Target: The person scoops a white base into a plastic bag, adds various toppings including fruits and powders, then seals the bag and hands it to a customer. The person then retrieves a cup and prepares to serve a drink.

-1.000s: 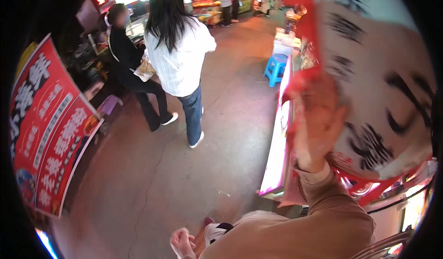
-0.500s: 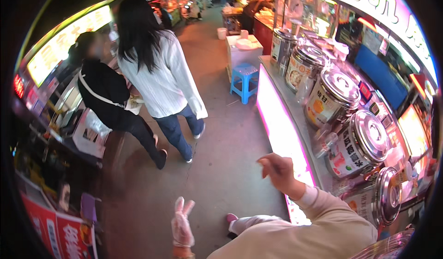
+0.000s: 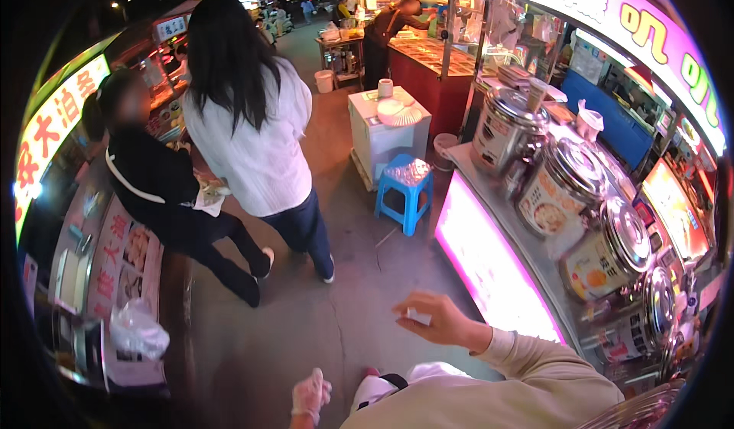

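Note:
My left hand (image 3: 311, 394), in a thin clear glove, is low in the middle with its fingers curled in; nothing shows in it. To its right, my bare right hand (image 3: 442, 320) bends its fingers toward the thumb. A small pale patch shows between them, too unclear to name. Both hands are in the air above the walkway (image 3: 359, 291), touching no counter. Nearest my right hand stands the stall counter with a glowing pink-white front panel (image 3: 493, 264). Along it sit several steel drums with lids and printed labels, such as one drum (image 3: 562, 184).
Two people walk ahead at left, one in a white top (image 3: 252, 146), one in black (image 3: 149, 169). A blue stool (image 3: 405, 196) stands beside a white cabinet (image 3: 386, 134). A plastic bag (image 3: 138, 329) lies at the left stall. Farther off, a person leans over a red counter (image 3: 428, 85).
My view has shifted forward along the walkway; stool and cabinet look nearer. My left hand's raised fingers have curled in. My right hand has moved left and lower in view.

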Available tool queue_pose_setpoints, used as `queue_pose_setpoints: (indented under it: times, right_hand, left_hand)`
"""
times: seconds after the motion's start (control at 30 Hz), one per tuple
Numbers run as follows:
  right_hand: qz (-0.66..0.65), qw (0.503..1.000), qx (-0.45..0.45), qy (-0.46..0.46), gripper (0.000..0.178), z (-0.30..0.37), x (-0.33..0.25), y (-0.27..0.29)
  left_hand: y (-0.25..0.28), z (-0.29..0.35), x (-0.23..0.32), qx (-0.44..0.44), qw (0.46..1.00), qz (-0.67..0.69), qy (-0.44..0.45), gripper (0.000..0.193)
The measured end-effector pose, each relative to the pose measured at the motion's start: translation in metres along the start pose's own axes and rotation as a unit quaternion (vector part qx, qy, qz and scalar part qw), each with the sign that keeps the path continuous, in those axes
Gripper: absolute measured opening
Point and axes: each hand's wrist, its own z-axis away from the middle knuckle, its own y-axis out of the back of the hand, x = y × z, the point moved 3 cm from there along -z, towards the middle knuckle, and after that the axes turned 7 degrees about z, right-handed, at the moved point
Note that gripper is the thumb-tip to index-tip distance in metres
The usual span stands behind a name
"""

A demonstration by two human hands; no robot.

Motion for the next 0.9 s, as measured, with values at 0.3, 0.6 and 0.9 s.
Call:
queue_pose_setpoints:
  times: [0.3, 0.6, 0.9]
  right_hand:
    - [-0.066, 0.947, -0.059, -0.309, 0.024, -0.214, 0.259, -0.052]
    - [-0.149, 0.970, -0.049, -0.185, 0.018, -0.598, 0.434, -0.117]
    - [-0.246, 0.882, -0.026, -0.401, 0.025, -0.840, 0.656, -0.170]
  left_hand:
    - [0.012, -0.325, 0.460, -0.224, 0.925, 0.118, -0.283, 0.106]
    - [0.044, -0.566, 0.540, -0.061, 0.992, 0.051, -0.101, 0.022]
    - [0.111, -0.941, 0.697, -0.113, 0.983, 0.023, -0.145, 0.055]
